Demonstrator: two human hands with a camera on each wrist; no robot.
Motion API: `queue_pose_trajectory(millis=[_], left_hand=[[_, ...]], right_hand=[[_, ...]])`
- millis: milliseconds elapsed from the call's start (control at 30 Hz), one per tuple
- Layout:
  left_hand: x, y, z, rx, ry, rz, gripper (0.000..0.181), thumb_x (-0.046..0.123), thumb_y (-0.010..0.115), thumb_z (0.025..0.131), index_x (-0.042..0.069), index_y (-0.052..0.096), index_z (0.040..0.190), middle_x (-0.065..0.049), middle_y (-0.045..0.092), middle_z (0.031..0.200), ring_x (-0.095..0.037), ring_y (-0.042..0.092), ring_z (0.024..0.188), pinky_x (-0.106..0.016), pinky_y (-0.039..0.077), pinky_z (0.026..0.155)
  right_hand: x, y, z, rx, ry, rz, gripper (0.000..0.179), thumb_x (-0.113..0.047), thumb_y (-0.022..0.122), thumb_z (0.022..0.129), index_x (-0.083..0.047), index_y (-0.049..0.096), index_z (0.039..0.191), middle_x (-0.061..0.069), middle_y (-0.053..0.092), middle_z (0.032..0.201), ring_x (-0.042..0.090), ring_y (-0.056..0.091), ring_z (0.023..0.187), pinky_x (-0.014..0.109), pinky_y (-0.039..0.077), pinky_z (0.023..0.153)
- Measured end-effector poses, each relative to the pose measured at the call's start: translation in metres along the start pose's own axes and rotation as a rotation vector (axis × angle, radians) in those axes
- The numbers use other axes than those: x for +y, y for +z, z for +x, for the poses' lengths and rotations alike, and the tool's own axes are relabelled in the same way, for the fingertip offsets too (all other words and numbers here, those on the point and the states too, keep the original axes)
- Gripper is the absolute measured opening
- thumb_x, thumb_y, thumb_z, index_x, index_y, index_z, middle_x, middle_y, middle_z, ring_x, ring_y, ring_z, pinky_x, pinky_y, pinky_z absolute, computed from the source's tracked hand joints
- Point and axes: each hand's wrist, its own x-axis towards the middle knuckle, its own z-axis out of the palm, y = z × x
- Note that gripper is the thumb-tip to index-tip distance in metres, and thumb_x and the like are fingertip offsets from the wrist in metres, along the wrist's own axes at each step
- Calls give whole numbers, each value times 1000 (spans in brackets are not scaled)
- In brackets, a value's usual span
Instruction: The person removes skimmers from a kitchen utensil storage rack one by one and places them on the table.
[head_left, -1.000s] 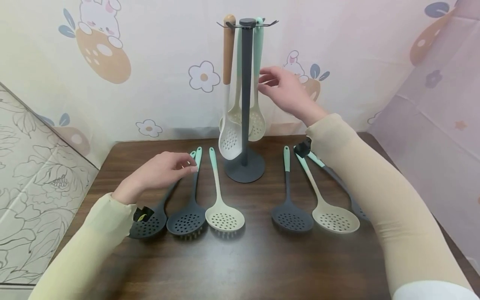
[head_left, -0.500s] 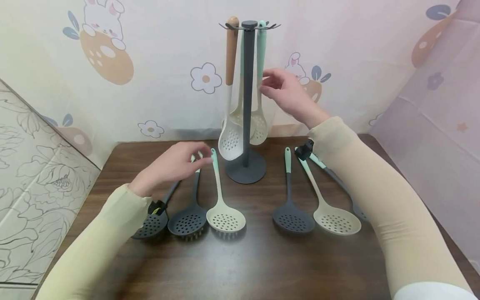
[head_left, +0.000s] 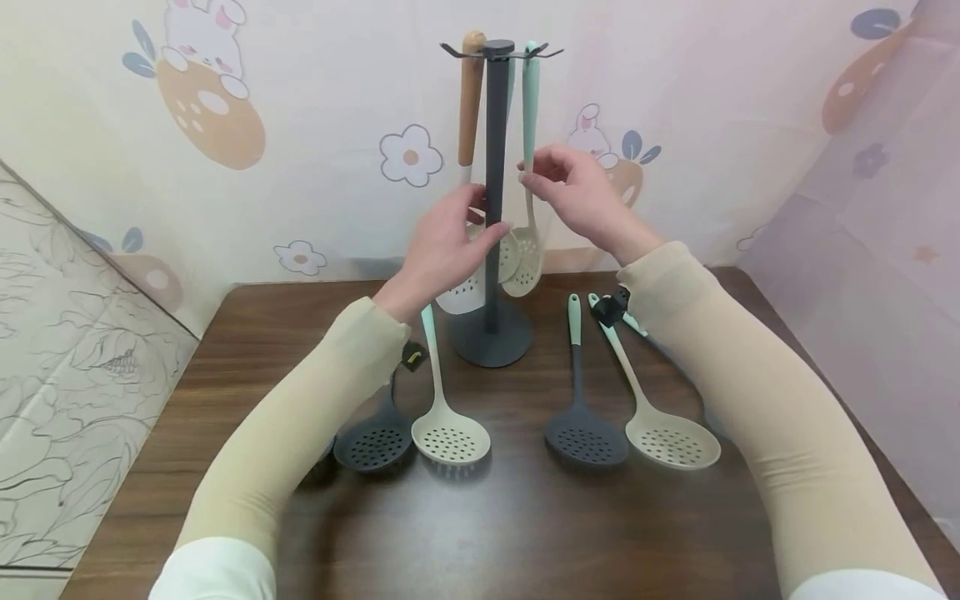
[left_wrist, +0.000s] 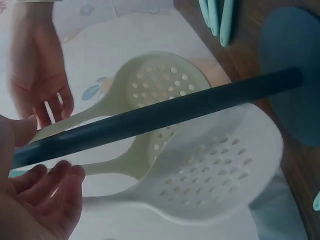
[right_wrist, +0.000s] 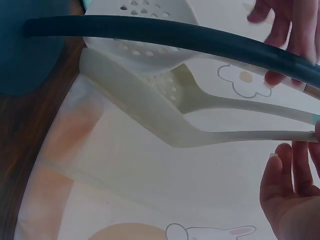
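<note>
A dark utensil stand (head_left: 495,133) holds hanging skimmers. My left hand (head_left: 450,237) curls round its pole, thumb across the front and fingers behind. Just left of the pole hangs a white skimmer (left_wrist: 210,170) with a wooden handle, partly covered by that hand. My right hand (head_left: 581,192) pinches a beige skimmer (right_wrist: 150,110) with a mint handle, which hangs on the stand's right side. Another mint-handled beige skimmer (right_wrist: 220,102) hangs behind the pole. In the right wrist view, my left hand's fingertips (right_wrist: 272,77) show beneath the pole.
On the brown table (head_left: 487,533), a dark skimmer (head_left: 375,442) and a cream skimmer (head_left: 450,435) lie left of the stand, another dark one mostly under my left sleeve. To the right lie a dark skimmer (head_left: 587,433) and a beige skimmer (head_left: 671,440). A patterned cloth (head_left: 337,167) hangs behind.
My left hand has moved up and right from above the left-hand skimmers to the pole. The hanging skimmers have shifted slightly right. My right hand has closed on the mint-handled skimmer.
</note>
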Motion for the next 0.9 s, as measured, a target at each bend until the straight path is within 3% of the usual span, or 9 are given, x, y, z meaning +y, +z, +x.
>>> queue_pose_trajectory(millis=[133, 367, 633, 900], left_hand=[[1, 4, 8, 44, -10, -21, 37, 32, 71, 93, 11, 57, 120, -1, 65, 104, -12, 63, 87, -25, 54, 72], [2, 10, 6, 133, 0, -5, 33, 30, 76, 90, 10, 63, 113, -2, 69, 99, -11, 66, 82, -23, 53, 72], [10, 14, 13, 95, -37, 36, 30, 34, 73, 91, 11, 68, 109, -1, 72, 99, -10, 70, 85, -21, 53, 72], [6, 13, 13, 92, -58, 44, 29, 37, 73, 91, 12, 69, 106, -1, 73, 98, -10, 69, 86, -21, 53, 71]], right_hand=[[-1, 5, -1, 9, -7, 19, 32, -29, 61, 100, -11, 62, 126, 4, 63, 120, 18, 61, 105, 33, 49, 95], [1, 8, -8, 38, -30, 52, 33, -29, 63, 99, -10, 62, 125, 4, 62, 117, 18, 63, 102, 31, 52, 92], [2, -3, -18, 99, -24, 31, 31, -26, 68, 96, -9, 63, 122, 5, 65, 113, 18, 64, 103, 34, 51, 92], [-1, -2, -18, 146, 20, 6, 31, -25, 71, 94, -10, 66, 120, 5, 70, 111, 17, 66, 100, 31, 53, 90]])
